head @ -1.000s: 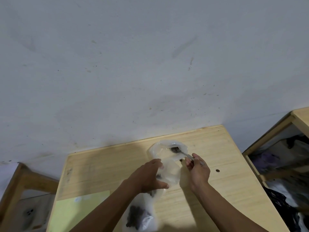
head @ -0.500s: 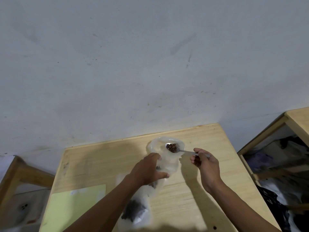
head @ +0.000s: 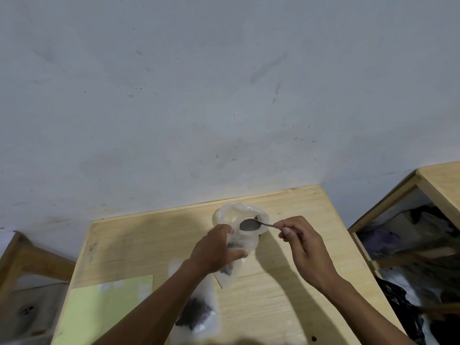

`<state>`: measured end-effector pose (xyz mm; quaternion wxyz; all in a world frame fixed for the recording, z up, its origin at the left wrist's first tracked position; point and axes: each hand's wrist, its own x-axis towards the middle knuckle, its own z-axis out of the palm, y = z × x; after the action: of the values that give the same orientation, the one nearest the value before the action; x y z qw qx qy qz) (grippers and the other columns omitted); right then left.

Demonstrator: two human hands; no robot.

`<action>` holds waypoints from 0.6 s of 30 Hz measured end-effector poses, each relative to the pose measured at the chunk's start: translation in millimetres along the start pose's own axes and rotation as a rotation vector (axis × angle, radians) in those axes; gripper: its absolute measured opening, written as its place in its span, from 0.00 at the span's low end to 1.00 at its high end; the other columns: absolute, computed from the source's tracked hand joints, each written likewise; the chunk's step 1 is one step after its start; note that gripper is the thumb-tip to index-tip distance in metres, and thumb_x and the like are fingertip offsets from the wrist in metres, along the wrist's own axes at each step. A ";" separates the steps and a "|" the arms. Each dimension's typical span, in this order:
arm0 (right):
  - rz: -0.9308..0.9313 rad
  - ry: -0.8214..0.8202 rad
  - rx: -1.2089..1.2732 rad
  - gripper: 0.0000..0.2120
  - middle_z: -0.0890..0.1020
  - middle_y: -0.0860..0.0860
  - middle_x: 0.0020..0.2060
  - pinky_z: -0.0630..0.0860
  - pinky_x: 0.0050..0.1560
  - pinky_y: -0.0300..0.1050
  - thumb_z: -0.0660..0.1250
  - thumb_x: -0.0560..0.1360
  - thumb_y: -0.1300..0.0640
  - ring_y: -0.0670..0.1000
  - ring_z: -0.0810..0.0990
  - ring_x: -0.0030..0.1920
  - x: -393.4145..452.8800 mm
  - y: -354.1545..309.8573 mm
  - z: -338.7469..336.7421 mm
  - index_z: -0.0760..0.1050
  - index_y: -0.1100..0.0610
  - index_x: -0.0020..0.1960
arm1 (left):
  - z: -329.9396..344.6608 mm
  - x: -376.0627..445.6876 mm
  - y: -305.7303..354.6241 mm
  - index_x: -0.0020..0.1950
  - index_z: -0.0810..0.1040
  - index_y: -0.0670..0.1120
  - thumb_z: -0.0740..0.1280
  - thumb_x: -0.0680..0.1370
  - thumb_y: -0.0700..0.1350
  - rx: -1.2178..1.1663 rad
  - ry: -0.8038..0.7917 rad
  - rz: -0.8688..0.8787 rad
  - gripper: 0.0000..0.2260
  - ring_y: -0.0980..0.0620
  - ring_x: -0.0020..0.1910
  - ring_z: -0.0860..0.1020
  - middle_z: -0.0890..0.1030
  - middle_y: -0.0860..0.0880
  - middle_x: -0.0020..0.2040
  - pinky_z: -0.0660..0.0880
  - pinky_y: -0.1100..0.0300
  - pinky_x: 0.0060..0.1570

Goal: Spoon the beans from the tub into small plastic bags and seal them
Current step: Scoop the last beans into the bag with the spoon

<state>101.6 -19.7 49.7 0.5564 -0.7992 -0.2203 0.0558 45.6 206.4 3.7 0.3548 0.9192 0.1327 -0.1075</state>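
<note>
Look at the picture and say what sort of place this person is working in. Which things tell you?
Probably a plain room in a home or small workshop, not a shop. A bare light wooden table stands against a scuffed, stained pale wall, and an open wooden shelf unit beside it holds heaped clothes and bags.

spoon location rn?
Head view, centre-right of the wooden table: the spoon is pinched by its handle in the right hand, its bowl over the mouth of the small bag that the left hand holds.
</note>
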 end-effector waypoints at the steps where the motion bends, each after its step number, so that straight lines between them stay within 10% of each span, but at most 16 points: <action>1: 0.008 0.034 0.015 0.12 0.80 0.48 0.47 0.76 0.47 0.34 0.59 0.82 0.65 0.50 0.81 0.45 0.1 0.3 -0.7 0.80 0.54 0.54 | -0.5 -0.6 -0.2 0.65 0.70 0.50 0.76 0.69 0.60 0.002 -0.010 0.007 0.30 0.58 0.41 0.78 0.79 0.52 0.56 0.71 0.71 0.35; 9: 0.666 0.449 0.431 0.12 0.80 0.56 0.38 0.78 0.50 0.52 0.57 0.82 0.63 0.54 0.79 0.39 12.4 38.7 34.4 0.79 0.63 0.55 | -2.7 1.7 -6.9 0.63 0.71 0.49 0.76 0.68 0.60 0.045 -0.079 0.059 0.30 0.55 0.49 0.79 0.79 0.51 0.57 0.79 0.60 0.50; 18: 1.212 0.615 0.848 0.11 0.72 0.57 0.32 0.70 0.20 0.37 0.57 0.76 0.73 0.52 0.69 0.28 47.9 43.5 80.4 0.73 0.65 0.38 | -0.7 5.3 -7.8 0.63 0.71 0.49 0.76 0.67 0.60 0.122 -0.223 0.056 0.30 0.53 0.49 0.78 0.78 0.51 0.57 0.79 0.55 0.51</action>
<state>130.3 57.4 -12.7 0.7214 -0.4799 0.4554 0.2047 48.1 213.3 -2.2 0.3135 0.9248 0.0601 -0.2070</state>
